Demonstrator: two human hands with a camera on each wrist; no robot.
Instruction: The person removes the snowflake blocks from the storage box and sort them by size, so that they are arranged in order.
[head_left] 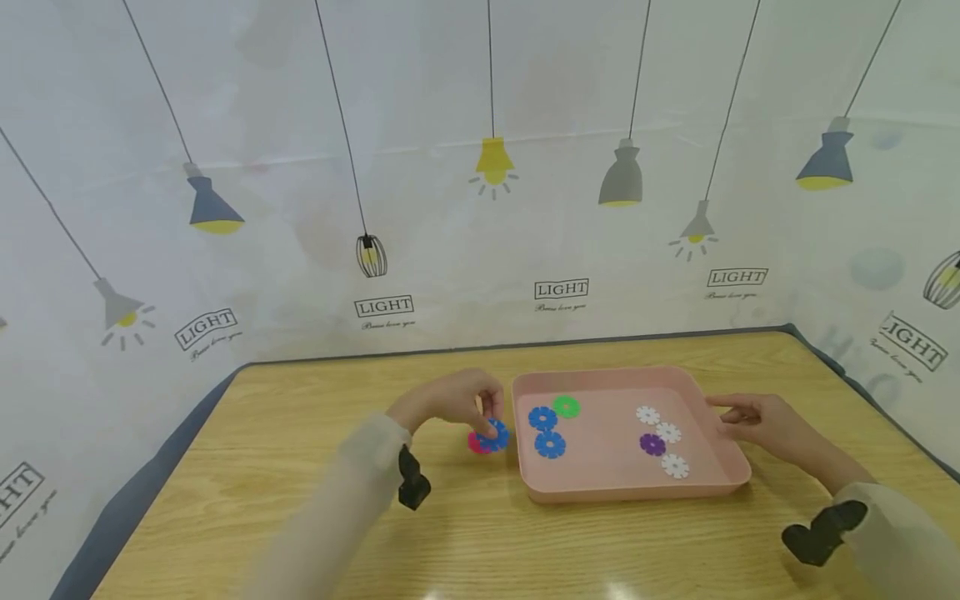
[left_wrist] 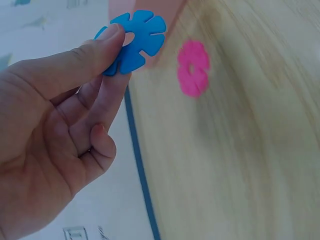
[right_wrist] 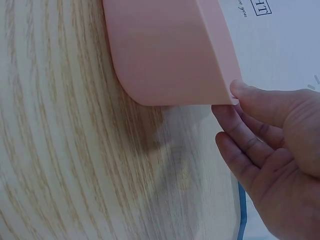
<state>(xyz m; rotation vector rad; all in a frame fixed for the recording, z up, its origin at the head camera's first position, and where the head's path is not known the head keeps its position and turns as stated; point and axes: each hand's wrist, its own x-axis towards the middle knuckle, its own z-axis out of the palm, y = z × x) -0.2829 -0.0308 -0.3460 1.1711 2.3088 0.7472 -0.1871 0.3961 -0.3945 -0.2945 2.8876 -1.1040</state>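
Observation:
My left hand [head_left: 459, 396] pinches a blue snowflake disc [left_wrist: 149, 44] between thumb and fingers, just left of the pink tray [head_left: 600, 471]. Below it on the table lies a pink snowflake disc [left_wrist: 194, 84], partly covered by the blue one in the head view. At the tray's right side, my right hand [head_left: 772, 427] grips the rim, its thumb on the edge and its fingers against the outer wall [right_wrist: 165, 55].
Inside the tray, two blue discs [head_left: 551, 445] and a green disc [head_left: 567, 407] lie at the left. Three white discs [head_left: 675, 466] and a purple disc [head_left: 652, 445] lie toward the right. The wooden table [head_left: 262, 467] meets a lamp-printed cloth [head_left: 450, 275] behind.

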